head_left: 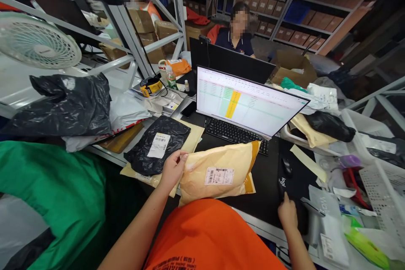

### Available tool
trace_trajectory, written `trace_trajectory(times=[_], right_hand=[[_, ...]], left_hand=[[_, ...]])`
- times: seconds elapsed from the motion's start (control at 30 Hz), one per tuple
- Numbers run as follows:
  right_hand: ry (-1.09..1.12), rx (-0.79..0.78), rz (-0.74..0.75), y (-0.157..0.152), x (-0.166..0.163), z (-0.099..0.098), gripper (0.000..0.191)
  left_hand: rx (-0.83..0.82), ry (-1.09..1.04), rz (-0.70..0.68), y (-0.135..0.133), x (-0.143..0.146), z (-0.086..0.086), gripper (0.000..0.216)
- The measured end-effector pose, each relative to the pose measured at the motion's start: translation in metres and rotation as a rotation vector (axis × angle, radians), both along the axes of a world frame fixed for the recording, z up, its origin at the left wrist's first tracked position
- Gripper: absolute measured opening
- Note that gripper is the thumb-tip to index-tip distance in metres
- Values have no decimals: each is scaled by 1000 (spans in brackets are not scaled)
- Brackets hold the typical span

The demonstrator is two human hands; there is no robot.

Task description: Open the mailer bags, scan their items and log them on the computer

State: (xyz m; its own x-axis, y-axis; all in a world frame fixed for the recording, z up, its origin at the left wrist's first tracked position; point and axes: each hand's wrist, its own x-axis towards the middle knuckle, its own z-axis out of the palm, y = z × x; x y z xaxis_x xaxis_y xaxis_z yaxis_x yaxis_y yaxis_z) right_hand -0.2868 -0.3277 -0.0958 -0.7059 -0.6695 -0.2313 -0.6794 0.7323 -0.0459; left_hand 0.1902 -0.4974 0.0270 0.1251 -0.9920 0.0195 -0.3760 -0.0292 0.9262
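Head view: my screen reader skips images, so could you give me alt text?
A person's left hand grips a yellow padded mailer on a dark desk; the right hand rests by a mouse, before a monitor.

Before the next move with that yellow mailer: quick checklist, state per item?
1. Left hand has a grip on the yellow mailer at its left edge: ok.
2. Mailer's label faces up, uncovered: ok.
3. Right hand is free, resting on the black mat by the mouse: ok.
4. Monitor is on, showing a spreadsheet: ok.
5. Label print readable: cannot tell.
6. Black mailer lies apart from the yellow one: ok.
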Motion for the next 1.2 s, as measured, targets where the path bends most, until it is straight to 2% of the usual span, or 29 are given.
trace_trajectory(times=[0.03, 0.1, 0.17, 0.23, 0.3, 0.37, 0.4, 0.5, 0.6, 0.77, 0.87, 0.97, 1.07, 1.13, 1.2], right_hand=[[16, -25, 16, -4, 9, -6, 61], [77, -207, 109, -17, 31, -5, 58], [70, -507, 312, -39, 62, 12, 48], [-112, -720, 616, -66, 101, 39, 41], [-252, -766, 952, -95, 143, 66, 43], [-239, -802, 1156, -118, 180, 85, 49], [-221, -808, 1206, -127, 195, 90, 52], [-191, -806, 1242, -138, 218, 92, 55], [-198, -758, 1269, -139, 221, 90, 53], [-167, -624, 1345, -140, 225, 98, 46], [-188, -664, 1330, -140, 228, 103, 39], [-203, -803, 1211, -140, 218, 106, 32], [-155, -865, 1038, -139, 197, 110, 24], [-141, -823, 1053, -142, 183, 114, 24], [-154, -751, 1136, -149, 172, 119, 25]], left_hand=[[1, -6, -1, -1, -1, 2, 36], [-3, -12, -7, -3, -3, 7, 36], [-8, -10, -17, -3, -5, 11, 35], [-8, -1, -25, -2, -8, 15, 34], [-3, 1, -36, 2, -11, 18, 33], [-12, -7, -73, 9, -14, 24, 32], [-27, -13, -110, 14, -15, 28, 31], [-75, -46, -285, 31, -17, 41, 28], [-77, -76, -425, 45, -13, 50, 28], [19, -71, -519, 48, 0, 54, 31], [62, -45, -566, 42, 7, 54, 37], [83, 24, -598, 35, 14, 56, 47], [197, 141, -705, 26, 21, 60, 52], [266, 189, -783, 19, 23, 65, 55], [291, 183, -830, 10, 24, 71, 57]])
